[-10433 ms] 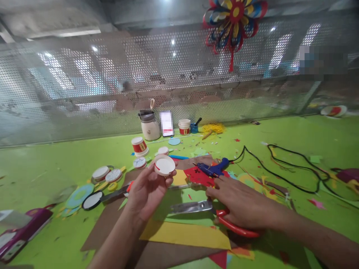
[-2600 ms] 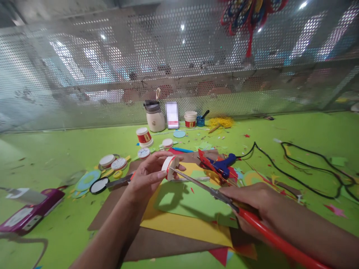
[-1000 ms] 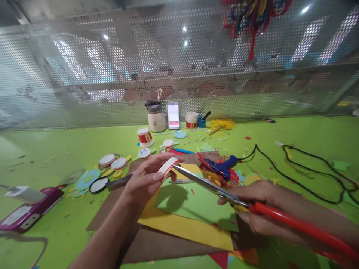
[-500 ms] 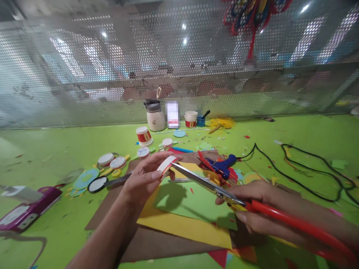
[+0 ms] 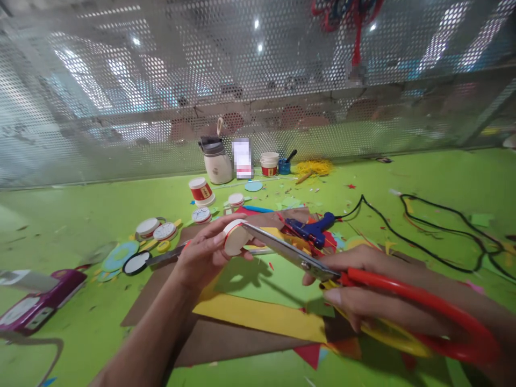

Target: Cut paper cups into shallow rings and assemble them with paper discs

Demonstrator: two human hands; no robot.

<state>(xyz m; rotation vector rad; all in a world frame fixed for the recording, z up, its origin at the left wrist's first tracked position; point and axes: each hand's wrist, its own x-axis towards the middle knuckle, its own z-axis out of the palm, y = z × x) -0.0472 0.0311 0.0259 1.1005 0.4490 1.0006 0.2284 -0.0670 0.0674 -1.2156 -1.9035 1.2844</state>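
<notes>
My left hand [image 5: 205, 248] pinches a small round white disc [image 5: 236, 239] with a red line along its edge. In my right hand [image 5: 363, 290] is a pair of scissors [image 5: 278, 245] with red and yellow handles. The blades look closed or nearly so, and their tips touch the disc's upper rim. Beneath both hands lie a green paper sheet [image 5: 290, 290], a yellow paper strip [image 5: 262, 317] and brown cardboard [image 5: 226, 344]. Beyond them rests a blue glue gun [image 5: 318, 228].
Several white lids [image 5: 164, 231] and a magnifier-shaped piece [image 5: 137, 263] lie at left, near a purple power strip [image 5: 40, 301]. Further back stand a bottle [image 5: 216, 164], a phone [image 5: 243, 156] and small tubs [image 5: 269, 164]. A black cord [image 5: 443, 201] loops at right.
The disc has turned from nearly edge-on to show its flat white face. The scissor tips have shifted slightly left and up along its rim. The whole view has tilted a little.
</notes>
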